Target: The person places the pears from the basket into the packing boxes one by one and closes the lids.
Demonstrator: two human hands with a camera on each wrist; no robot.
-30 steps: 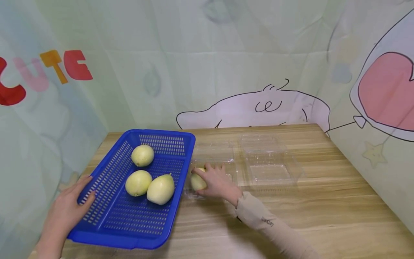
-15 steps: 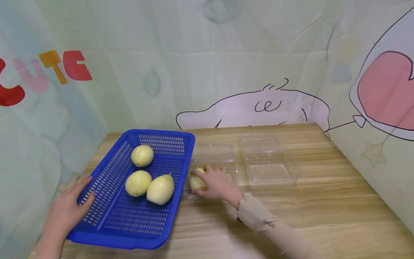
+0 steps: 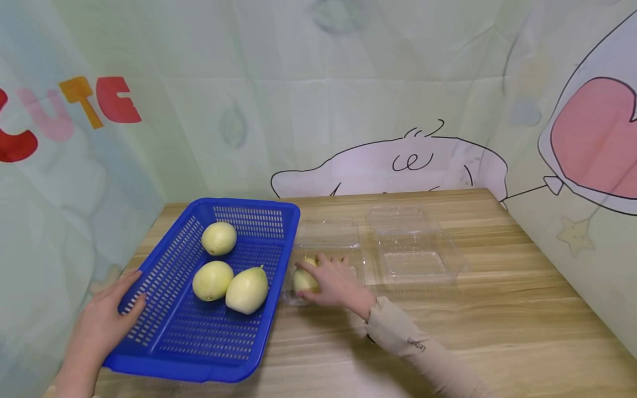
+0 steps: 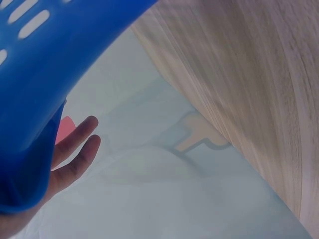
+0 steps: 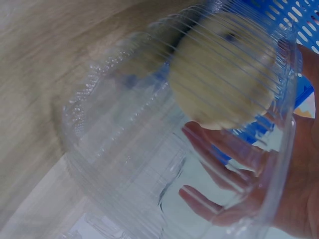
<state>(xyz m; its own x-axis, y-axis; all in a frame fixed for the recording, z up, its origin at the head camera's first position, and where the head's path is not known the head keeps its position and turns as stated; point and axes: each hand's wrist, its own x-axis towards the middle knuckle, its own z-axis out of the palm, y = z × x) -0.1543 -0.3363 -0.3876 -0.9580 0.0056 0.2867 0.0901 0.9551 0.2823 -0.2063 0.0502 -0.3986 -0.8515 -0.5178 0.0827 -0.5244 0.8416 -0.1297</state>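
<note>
My left hand (image 3: 102,326) grips the left rim of a blue plastic basket (image 3: 211,373), thumb inside and fingers outside; in the left wrist view two fingers show beyond the rim. Inside the basket lie three pale yellow melons: one at the back (image 3: 219,239), one in the middle (image 3: 213,281) and one with a short stem (image 3: 247,291). Just right of it, my right hand (image 3: 335,282) holds another melon (image 3: 304,279) in the left part of an opened clear plastic box (image 3: 325,235). Through the box wall, the right wrist view shows this melon (image 5: 224,72) near the fingertips.
A second clear plastic box (image 3: 413,265) stands with its lid raised at the back, right of the first. Both boxes rest on a wood-grain table (image 3: 517,309). A printed cloth (image 3: 378,99) hangs behind and at both sides.
Between my right fingers the melon has turned slightly, and its stem now shows at the top. My left hand, the basket and the second box stay as they were.
</note>
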